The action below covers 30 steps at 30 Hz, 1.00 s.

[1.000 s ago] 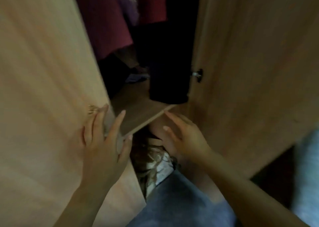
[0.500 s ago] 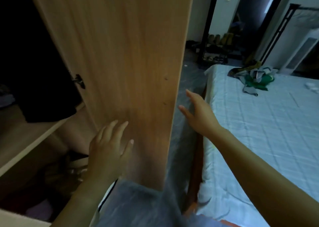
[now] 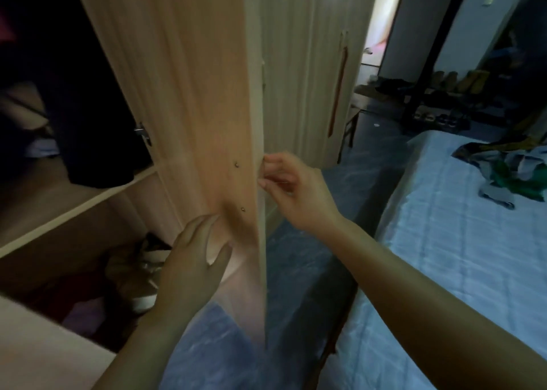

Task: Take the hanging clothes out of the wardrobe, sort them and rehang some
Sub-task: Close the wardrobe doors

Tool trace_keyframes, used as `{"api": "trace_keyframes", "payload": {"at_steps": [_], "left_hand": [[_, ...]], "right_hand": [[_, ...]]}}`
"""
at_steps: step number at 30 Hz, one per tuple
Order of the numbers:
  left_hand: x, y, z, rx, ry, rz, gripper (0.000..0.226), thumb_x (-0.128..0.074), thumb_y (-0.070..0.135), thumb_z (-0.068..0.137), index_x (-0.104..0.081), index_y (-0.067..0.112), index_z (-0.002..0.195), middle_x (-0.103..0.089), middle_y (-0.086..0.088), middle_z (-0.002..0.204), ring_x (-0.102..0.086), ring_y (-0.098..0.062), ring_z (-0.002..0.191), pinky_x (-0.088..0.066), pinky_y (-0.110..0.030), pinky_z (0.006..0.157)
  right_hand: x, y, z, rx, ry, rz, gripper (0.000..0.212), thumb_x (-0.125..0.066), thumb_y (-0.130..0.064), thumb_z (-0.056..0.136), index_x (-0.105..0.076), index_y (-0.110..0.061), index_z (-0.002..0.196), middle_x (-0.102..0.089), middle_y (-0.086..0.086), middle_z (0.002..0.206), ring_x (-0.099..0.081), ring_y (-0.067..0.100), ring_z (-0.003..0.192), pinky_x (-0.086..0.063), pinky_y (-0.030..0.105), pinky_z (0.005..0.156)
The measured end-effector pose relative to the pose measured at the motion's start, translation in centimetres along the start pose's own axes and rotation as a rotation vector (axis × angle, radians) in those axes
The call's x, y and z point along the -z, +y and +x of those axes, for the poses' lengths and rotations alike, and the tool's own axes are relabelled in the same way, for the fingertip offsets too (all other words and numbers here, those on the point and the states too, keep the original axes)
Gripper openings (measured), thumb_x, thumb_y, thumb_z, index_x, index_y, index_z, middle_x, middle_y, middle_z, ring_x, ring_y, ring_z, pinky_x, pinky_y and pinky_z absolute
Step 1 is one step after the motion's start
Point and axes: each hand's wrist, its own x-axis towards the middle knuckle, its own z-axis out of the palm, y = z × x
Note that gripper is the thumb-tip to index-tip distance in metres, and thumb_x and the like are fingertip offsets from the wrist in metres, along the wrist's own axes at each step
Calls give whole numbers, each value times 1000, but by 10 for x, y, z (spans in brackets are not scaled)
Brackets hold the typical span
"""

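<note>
The wardrobe's right door (image 3: 192, 93) stands swung open, its inner face toward me. My right hand (image 3: 291, 191) curls its fingers around the door's outer edge at mid height. My left hand (image 3: 192, 256) lies flat against the inner face lower down, fingers spread, holding nothing. Inside the dark wardrobe a black garment (image 3: 94, 117) hangs down to the wooden shelf (image 3: 59, 212). A hint of red cloth (image 3: 6, 31) shows at the far left edge.
Below the shelf lie crumpled clothes and a bag (image 3: 139, 271). A bed with a pale blue cover (image 3: 461, 256) fills the right side, with a green and patterned heap of clothes (image 3: 509, 170) on it. A closed wardrobe door (image 3: 310, 78) and shoe rack (image 3: 438, 102) stand beyond.
The door has swung further open. My right hand moved from open air beside the door onto its edge and closed there. My left hand slid toward that edge on the inner face.
</note>
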Motion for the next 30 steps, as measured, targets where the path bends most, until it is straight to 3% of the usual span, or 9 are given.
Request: {"api": "trace_keyframes", "payload": {"at_steps": [2,7,9,12,16,21,24,27,30], "left_hand": [[12,2,-7,3,58,39,50,-61,38,85,-49,21,130,-49,3,134,-47,-15,120,-38,-27,92],[42,-11,-28,58,147,57,64,-51,66,77,-45,31,129,-49,13,118,-53,-11,103,-47,-29,79],[54,-22,-39,85,198,82,57,-57,60,77,-46,31,126,-47,17,108,-55,-11,98,-49,-28,76],[73,-41,-53,161,276,136,50,-65,50,78,-49,29,121,-49,15,109,-54,-11,98,-50,-30,76],[102,-72,-67,256,337,157,44,-65,43,79,-51,28,118,-56,9,108,-58,-13,90,-55,-38,70],[154,-126,-77,295,389,235,53,-60,51,78,-52,24,122,-58,4,117,-56,-16,105,-47,-26,81],[189,-155,-73,295,401,236,59,-66,47,78,-48,23,129,-54,2,126,-50,-16,115,-38,-23,91],[226,-177,-63,240,444,240,61,-67,42,82,-43,22,134,-49,1,132,-45,-14,122,-32,-20,100],[266,-198,-43,121,539,312,63,-61,43,83,-42,16,136,-48,-7,133,-45,-23,124,-34,-30,106]], "right_hand": [[-10,-7,-2,47,-55,43,21,-63,2,85,-61,-6,104,-63,-12,85,-65,-2,84,-50,12,74],[-56,-34,-9,135,-272,115,23,-63,-8,87,-62,-18,108,-67,-14,94,-63,-1,93,-49,12,82],[-79,-44,-9,188,-285,159,26,-68,-12,84,-63,-19,108,-63,-18,91,-62,-2,88,-51,15,80],[-113,-60,-3,274,-283,149,34,-76,-21,76,-63,-17,107,-58,-12,91,-59,6,81,-55,27,73],[-166,-84,9,344,-360,152,40,-78,-30,71,-62,-13,103,-51,-6,107,-56,9,95,-53,20,77],[-235,-100,24,305,-337,220,52,-77,-26,74,-57,-15,121,-42,3,131,-52,15,114,-53,33,88],[-273,-102,36,266,-322,183,74,-74,-32,76,-38,-25,140,-25,4,150,-32,15,136,-40,38,105],[-308,-107,48,297,-286,127,82,-72,-36,75,-29,-23,144,-12,9,156,-16,15,143,-19,19,113],[-339,-115,55,303,-234,108,82,-70,-40,77,-26,-22,145,-6,11,156,-10,16,144,-12,11,110]]}}
